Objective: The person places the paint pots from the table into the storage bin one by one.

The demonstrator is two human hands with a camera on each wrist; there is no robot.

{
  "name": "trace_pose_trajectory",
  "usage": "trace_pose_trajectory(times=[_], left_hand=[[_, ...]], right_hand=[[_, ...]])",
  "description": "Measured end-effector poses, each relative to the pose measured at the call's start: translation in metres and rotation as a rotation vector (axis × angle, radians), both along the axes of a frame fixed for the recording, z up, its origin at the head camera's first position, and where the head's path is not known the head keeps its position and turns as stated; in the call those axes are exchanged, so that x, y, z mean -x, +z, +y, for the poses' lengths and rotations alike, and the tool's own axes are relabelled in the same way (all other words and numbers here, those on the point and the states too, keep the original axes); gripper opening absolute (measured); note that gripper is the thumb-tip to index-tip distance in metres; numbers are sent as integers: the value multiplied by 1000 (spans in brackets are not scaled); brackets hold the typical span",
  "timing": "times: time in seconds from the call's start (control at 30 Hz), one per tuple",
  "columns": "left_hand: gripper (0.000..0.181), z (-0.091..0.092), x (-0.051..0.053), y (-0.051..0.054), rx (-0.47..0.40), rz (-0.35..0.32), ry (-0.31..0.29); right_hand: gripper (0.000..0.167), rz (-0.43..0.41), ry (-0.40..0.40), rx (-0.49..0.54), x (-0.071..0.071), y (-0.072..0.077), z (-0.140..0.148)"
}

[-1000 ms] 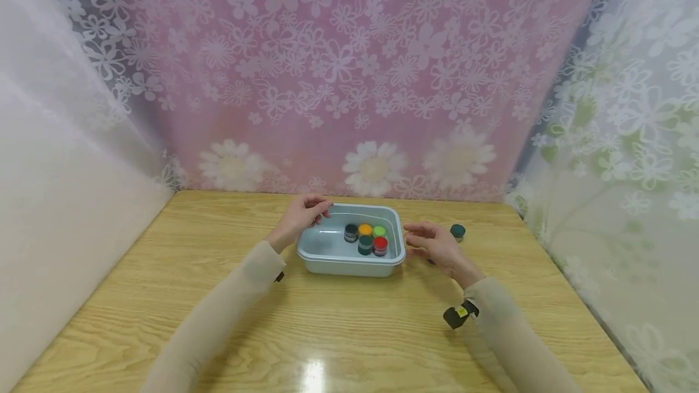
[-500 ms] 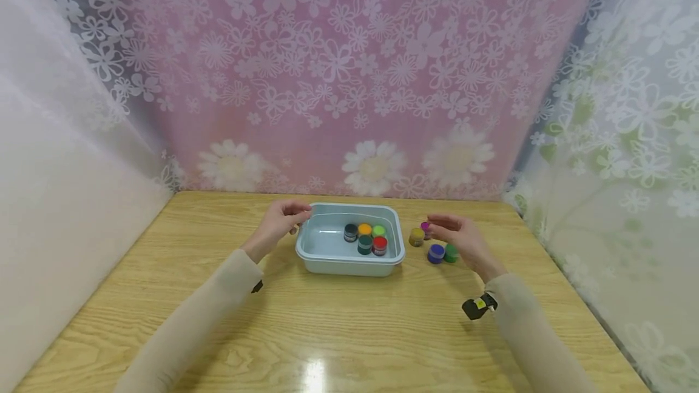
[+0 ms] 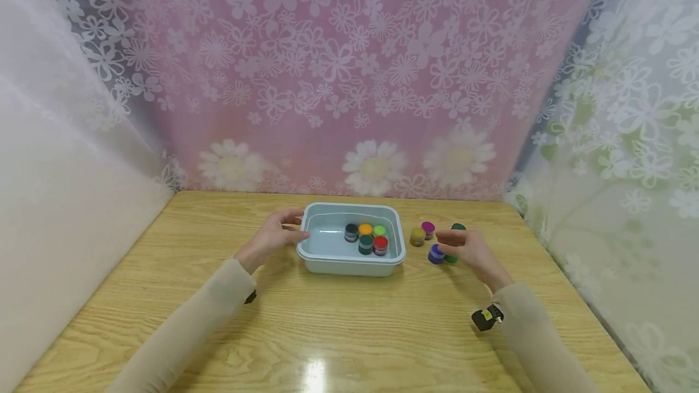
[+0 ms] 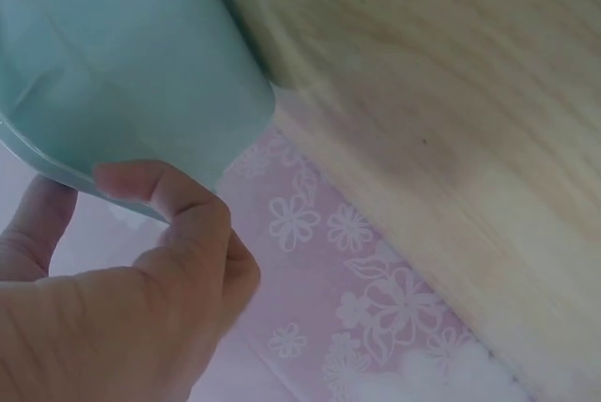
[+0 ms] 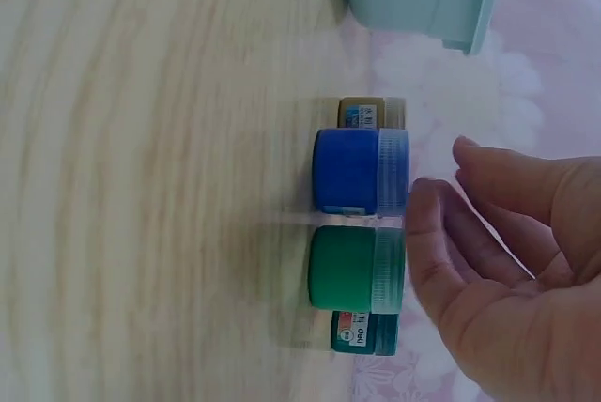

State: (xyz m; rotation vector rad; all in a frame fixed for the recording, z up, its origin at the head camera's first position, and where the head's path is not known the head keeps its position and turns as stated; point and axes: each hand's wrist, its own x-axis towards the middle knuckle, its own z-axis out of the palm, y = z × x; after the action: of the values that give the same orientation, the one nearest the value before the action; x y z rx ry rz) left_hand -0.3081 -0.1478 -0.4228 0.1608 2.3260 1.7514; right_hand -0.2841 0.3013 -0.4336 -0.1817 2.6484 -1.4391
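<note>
A pale blue plastic tub [image 3: 349, 267] stands on the table. Inside it are several small paint jars: black [image 3: 351, 233], orange [image 3: 365, 230], light green [image 3: 379, 232], dark green [image 3: 366, 244] and red [image 3: 380, 245]. My left hand [image 3: 273, 236] holds the tub's left rim between thumb and fingers; the left wrist view shows the curled fingers [image 4: 178, 200] against the outer wall. My right hand [image 3: 471, 252] hovers, fingers loosely bent and holding nothing, over jars on the right: blue [image 5: 347, 172], green [image 5: 343, 269], yellow-brown [image 3: 417, 237], purple [image 3: 428, 230] and teal [image 5: 352, 330].
The wooden table [image 3: 349, 332] extends in front of the tub. A pink floral curtain [image 3: 338, 77] hangs along the back edge, and pale curtains [image 3: 628, 199] line the sides. A small black camera [image 3: 486, 318] sits on the right wrist.
My left hand has moved left and down from above the tub's corner to its left rim. My right hand has drawn away from the tub to the right, uncovering several jars.
</note>
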Motion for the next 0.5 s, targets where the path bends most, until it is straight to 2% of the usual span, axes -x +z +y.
trace_pose_trajectory(times=[0.27, 0.5], left_hand=[[67, -2, -1, -4, -18, -33, -28], [67, -2, -3, -6, -49, -59, -25]], right_hand=[[42, 34, 23, -62, -1, 1, -5], [42, -28, 32, -32, -1, 1, -11]])
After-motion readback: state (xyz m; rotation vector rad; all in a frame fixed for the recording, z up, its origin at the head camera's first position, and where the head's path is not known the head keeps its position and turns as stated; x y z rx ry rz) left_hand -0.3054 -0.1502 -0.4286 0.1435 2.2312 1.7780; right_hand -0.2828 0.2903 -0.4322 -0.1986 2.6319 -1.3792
